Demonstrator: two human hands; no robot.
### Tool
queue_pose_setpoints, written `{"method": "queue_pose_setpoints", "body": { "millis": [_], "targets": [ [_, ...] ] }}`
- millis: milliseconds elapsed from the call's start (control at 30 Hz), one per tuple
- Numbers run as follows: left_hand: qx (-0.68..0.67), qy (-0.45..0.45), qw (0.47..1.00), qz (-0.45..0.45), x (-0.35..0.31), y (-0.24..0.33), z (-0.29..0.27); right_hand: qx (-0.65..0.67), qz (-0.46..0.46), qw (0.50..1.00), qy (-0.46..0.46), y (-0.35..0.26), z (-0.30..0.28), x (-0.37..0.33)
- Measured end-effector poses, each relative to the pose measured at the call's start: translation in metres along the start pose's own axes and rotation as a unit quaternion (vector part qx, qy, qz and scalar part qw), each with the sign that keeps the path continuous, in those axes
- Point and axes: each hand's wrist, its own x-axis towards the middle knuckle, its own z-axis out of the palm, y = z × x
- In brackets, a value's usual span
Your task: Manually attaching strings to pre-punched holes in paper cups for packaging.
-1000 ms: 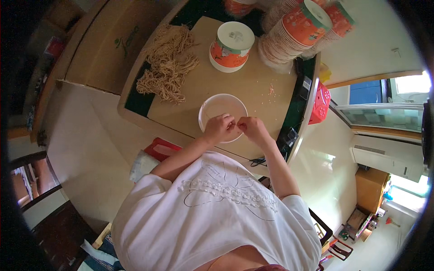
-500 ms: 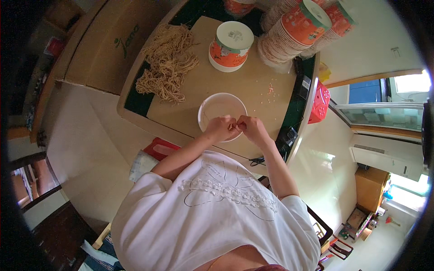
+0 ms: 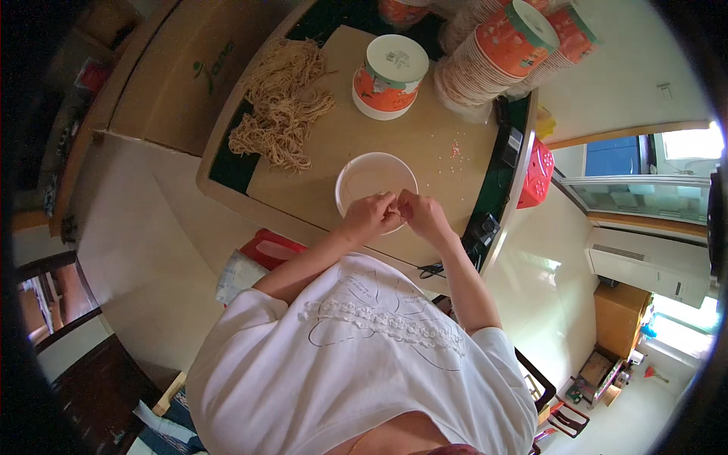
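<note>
At the table's near edge a white paper tub stands with its mouth up, and a thin line of cord shows along its inner left wall. My left hand and my right hand meet over its near right rim. Fingertips of both hands pinch closely together on what looks like a bit of tan cord; the fingers mostly hide it. Beyond, an orange, white and green paper tub sits bottom up. A tangled heap of tan cord lies to the left.
Tall nested stacks of paper tubs stand at the back right. Small pink crumbs dot the brown board. Dark devices and cables line the right edge. A large cardboard box is at the left, a red stool at the right.
The pinched fingertips have shifted slightly, with both hands still together over the rim. The tubs appear a little further right and up in view; the cord heap looks the same.
</note>
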Motion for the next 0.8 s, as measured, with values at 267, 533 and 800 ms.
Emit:
{"method": "queue_pose_setpoints", "body": {
  "millis": [267, 533, 800],
  "targets": [
    [0.032, -0.049, 0.997, 0.052, -0.004, -0.011, 0.005, 0.096, 0.014, 0.995, 0.022, -0.003, -0.005, 0.001],
    [0.107, 0.004, 0.986, 0.13, -0.002, -0.004, -0.013, 0.176, 0.037, 0.984, 0.011, 0.001, 0.0, 0.002],
    [0.222, -0.052, 0.958, 0.175, 0.001, -0.012, -0.015, 0.163, 0.033, 0.986, 0.011, 0.0, 0.002, 0.003]
  ]
}}
